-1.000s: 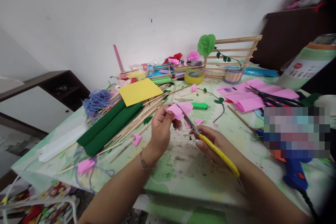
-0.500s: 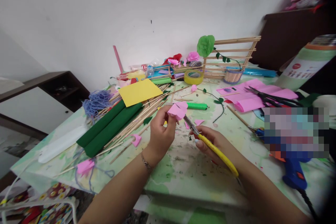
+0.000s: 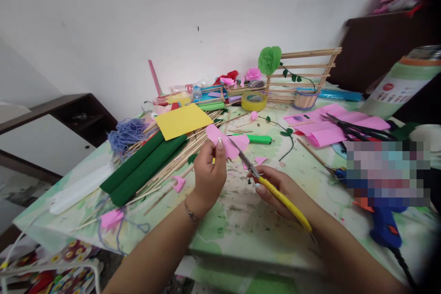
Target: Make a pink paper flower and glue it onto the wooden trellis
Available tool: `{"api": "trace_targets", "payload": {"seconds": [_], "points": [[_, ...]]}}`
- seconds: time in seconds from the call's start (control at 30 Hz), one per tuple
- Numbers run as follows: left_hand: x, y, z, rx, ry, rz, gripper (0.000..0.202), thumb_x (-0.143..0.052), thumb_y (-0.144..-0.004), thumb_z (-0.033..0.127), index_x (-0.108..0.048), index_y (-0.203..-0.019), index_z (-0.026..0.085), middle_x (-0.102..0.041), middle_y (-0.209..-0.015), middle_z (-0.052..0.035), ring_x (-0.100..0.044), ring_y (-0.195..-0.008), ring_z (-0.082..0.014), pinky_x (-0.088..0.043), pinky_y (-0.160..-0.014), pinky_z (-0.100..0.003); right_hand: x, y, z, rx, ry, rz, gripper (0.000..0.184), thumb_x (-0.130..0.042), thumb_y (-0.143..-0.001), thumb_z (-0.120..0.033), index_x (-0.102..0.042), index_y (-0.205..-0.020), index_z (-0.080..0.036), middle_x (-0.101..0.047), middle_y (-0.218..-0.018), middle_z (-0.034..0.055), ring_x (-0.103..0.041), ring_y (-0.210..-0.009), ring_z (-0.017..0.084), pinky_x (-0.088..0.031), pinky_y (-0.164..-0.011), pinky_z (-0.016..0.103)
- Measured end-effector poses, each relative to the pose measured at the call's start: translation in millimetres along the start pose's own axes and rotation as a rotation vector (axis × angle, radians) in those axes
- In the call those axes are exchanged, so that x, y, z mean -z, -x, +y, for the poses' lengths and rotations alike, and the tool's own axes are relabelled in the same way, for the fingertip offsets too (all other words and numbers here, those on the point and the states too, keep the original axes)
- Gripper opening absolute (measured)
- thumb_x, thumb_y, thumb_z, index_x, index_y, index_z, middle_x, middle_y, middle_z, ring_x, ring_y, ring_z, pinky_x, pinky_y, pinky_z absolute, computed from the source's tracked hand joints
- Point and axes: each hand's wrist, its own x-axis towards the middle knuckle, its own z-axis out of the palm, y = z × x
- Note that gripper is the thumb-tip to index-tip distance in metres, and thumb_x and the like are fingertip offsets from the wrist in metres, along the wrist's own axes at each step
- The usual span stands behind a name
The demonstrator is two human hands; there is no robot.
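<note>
Between the thumb and fingers of my left hand [image 3: 210,167] is a piece of pink paper [image 3: 223,142], raised above the table. My right hand [image 3: 279,188] is closed around a pair of yellow-handled scissors [image 3: 282,200]. Their metal blades point up and left, lying against the pink paper's right part. Small pink scraps [image 3: 261,160] lie on the table just behind the blades. A bright green roll [image 3: 260,139] rests beyond the paper, partly covered by it.
Dark green paper rolls [image 3: 148,170], thin wooden sticks [image 3: 172,158] and a yellow sheet [image 3: 184,121] lie left. Black scissors [image 3: 354,127] rest on pink paper [image 3: 320,135] at right, near a blue glue gun [image 3: 386,227] and a bottle [image 3: 396,85]. Yellow tape [image 3: 254,101] sits behind.
My left hand has shifted slightly left and turned, and the pink paper now shows wider, spread out to the left. The scissors have stayed almost in place.
</note>
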Motion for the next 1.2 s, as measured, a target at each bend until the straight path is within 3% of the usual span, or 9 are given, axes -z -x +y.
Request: {"api": "trace_targets", "payload": {"seconds": [0.27, 0.47, 0.87, 1.07, 1.2], "points": [[-4.2, -0.4, 5.1, 0.136, 0.171, -0.031, 0.032, -0.049, -0.096, 0.042, -0.050, -0.072, 0.019, -0.050, -0.060, 0.0030, -0.047, -0.055, -0.0100, -0.038, -0.054, -0.023, 0.1, -1.0, 4.6, -0.006, -0.027, 0.012, 0.046, -0.058, -0.081, -0.062, -0.053, -0.100, -0.021, -0.048, -0.073, -0.0004, -0.044, -0.064, 0.015, -0.034, -0.053, 0.025], [-5.6, -2.1, 7.4, 0.162, 0.212, -0.036, 0.033, -0.051, -0.094, 0.044, -0.051, -0.073, 0.019, -0.052, -0.060, 0.0028, -0.047, -0.054, -0.0092, -0.038, -0.053, -0.022, -0.1, -2.2, 6.1, -0.027, -0.050, 0.012, 0.051, -0.059, -0.079, -0.065, -0.053, -0.102, -0.020, -0.049, -0.074, -0.0007, -0.044, -0.065, 0.015, -0.036, -0.056, 0.026], [-5.0, 2.4, 9.4, 0.202, 0.202, -0.112, 0.034, -0.051, -0.094, 0.044, -0.052, -0.072, 0.018, -0.054, -0.059, 0.0024, -0.050, -0.054, -0.0091, -0.040, -0.053, -0.022, -1.4, -0.6, -2.4, 0.017, -0.089, 0.026, 0.049, -0.060, -0.081, -0.062, -0.051, -0.101, -0.019, -0.040, -0.068, -0.0047, -0.035, -0.054, 0.009, -0.029, -0.044, 0.021], [-5.0, 0.6, 9.9, 0.200, 0.207, -0.113, 0.035, -0.051, -0.094, 0.044, -0.052, -0.070, 0.018, -0.053, -0.058, 0.0025, -0.049, -0.054, -0.0091, -0.040, -0.053, -0.022, -0.9, -0.6, 5.2, 0.009, -0.040, 0.073, 0.047, -0.063, -0.079, -0.060, -0.056, -0.104, -0.021, -0.051, -0.075, 0.0004, -0.047, -0.065, 0.014, -0.039, -0.053, 0.024], [-4.8, 0.0, 7.8, 0.213, 0.211, -0.103, 0.035, -0.053, -0.093, 0.046, -0.052, -0.071, 0.018, -0.052, -0.059, 0.0028, -0.047, -0.054, -0.0094, -0.039, -0.053, -0.022, -0.3, -2.1, 8.8, -0.006, -0.028, 0.075, 0.047, -0.063, -0.078, -0.061, -0.057, -0.103, -0.021, -0.053, -0.072, 0.0006, -0.051, -0.068, 0.016, -0.039, -0.054, 0.025]]}}
